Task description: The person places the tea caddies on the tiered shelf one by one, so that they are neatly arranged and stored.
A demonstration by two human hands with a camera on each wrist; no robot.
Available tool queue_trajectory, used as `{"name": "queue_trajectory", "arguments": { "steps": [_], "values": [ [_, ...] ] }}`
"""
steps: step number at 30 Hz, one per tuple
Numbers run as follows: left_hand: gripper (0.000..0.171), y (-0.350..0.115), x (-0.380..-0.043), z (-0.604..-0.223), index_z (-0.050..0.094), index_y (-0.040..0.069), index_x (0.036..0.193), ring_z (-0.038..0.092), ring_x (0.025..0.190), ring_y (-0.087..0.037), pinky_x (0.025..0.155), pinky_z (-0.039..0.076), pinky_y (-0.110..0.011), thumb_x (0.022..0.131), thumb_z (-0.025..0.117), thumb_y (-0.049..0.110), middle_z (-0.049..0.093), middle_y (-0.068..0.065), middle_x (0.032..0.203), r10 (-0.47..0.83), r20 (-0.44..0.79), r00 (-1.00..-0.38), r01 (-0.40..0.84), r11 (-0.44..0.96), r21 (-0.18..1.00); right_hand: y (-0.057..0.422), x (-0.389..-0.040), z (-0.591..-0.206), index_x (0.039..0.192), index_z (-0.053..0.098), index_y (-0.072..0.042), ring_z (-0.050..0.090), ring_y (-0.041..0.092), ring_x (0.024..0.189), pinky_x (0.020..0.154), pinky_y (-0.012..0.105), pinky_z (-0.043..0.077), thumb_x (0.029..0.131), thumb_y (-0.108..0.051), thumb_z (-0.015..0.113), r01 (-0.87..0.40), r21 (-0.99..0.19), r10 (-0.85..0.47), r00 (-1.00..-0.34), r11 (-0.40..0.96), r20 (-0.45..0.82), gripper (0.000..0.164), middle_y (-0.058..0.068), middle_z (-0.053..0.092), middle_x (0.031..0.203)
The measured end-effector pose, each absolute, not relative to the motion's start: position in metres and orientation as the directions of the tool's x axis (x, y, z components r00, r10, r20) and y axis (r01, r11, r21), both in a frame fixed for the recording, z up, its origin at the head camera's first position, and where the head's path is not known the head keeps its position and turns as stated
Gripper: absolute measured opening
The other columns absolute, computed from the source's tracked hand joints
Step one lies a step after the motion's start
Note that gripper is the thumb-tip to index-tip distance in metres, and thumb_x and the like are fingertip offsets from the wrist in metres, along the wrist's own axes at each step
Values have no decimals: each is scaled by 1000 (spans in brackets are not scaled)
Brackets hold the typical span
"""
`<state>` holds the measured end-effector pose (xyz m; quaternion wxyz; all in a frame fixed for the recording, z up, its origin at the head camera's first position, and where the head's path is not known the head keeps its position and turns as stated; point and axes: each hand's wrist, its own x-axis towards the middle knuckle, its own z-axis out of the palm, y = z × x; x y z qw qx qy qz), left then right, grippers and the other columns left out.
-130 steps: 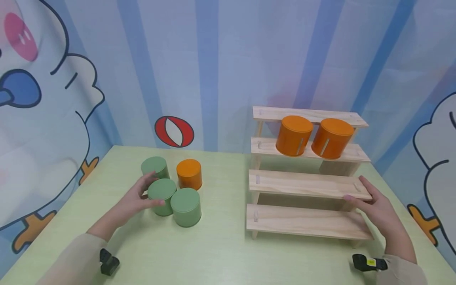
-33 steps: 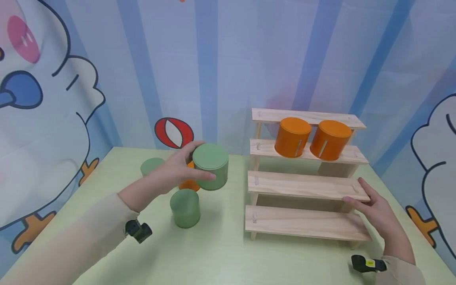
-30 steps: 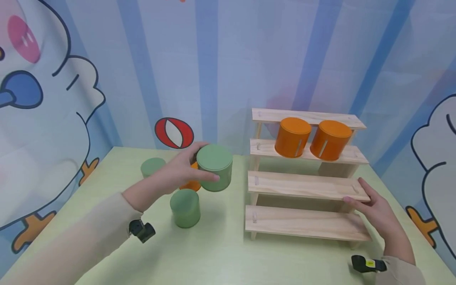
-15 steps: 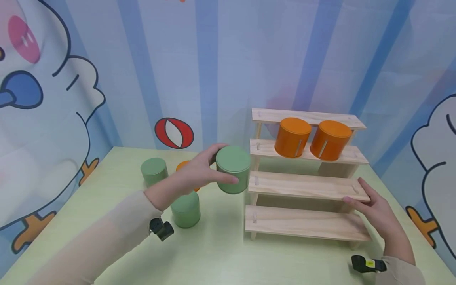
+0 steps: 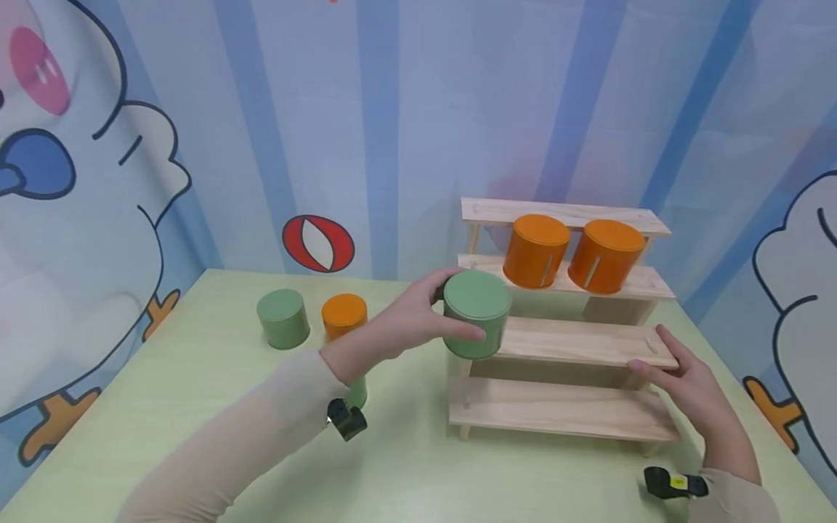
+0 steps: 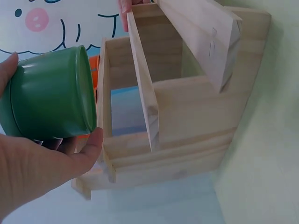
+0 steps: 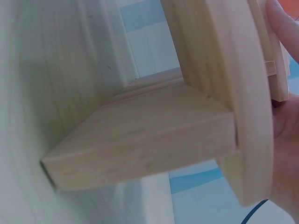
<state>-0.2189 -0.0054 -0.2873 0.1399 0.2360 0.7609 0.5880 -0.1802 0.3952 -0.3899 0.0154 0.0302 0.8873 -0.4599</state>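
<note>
My left hand point(image 5: 408, 323) grips a green round canister point(image 5: 479, 309), fingers behind it and thumb across its front. The canister is held up at the left end of the stepped wooden rack point(image 5: 575, 340), overlapping the left ends of its two middle boards in the head view. In the left wrist view the canister point(image 6: 51, 93) lies sideways in the picture, beside the board ends. My right hand point(image 5: 696, 396) grips the right end of the second board from the bottom, thumb on its front edge. Two orange canisters point(image 5: 536, 250) stand on the second board from the top.
On the pale green table point(image 5: 405, 465), at left, stand a green canister point(image 5: 283, 319) and an orange canister point(image 5: 344, 314) partly behind my left arm. Another green canister point(image 5: 357, 393) is mostly hidden by that wrist. A striped, cartoon-printed cloth point(image 5: 418, 131) hangs behind.
My left hand has taken the green canister from the group on the table, lifted it and carried it right to the rack. My right hand has stayed on the board.
</note>
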Motion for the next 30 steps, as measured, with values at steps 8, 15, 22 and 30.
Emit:
{"name": "queue_trajectory", "arguments": {
  "steps": [8,15,22,30],
  "values": [
    [77,27,-219,-292,45,18,139,49,117,-16,99,44,-40,73,85,12,55,2,127,563,97,-820,232,173,957,396,-180,-389,152,-13,-17,15,56,137,103,69,23,96,-42,56,67,-816,44,-998,575,-51,93,33,3,155],
    [84,50,-219,-298,42,19,140,48,119,-13,102,41,-41,70,87,16,53,6,128,550,93,-830,222,173,960,395,-180,-389,152,-13,-17,16,55,137,103,69,23,96,-42,57,68,-821,43,-998,566,-53,93,32,3,155],
    [77,68,-219,-302,45,20,135,50,115,-8,102,41,-39,70,87,20,55,10,122,532,88,-842,215,180,960,395,-180,-388,152,-13,-18,14,55,137,103,69,22,96,-43,57,73,-823,42,-997,563,-59,93,31,0,155],
    [79,87,-219,-302,44,19,136,50,110,-5,97,44,-33,71,87,18,55,12,119,535,117,-836,223,138,965,395,-180,-389,152,-14,-18,12,55,138,103,69,22,97,-41,56,69,-831,32,-998,552,-62,92,30,-2,156]
  ]
}}
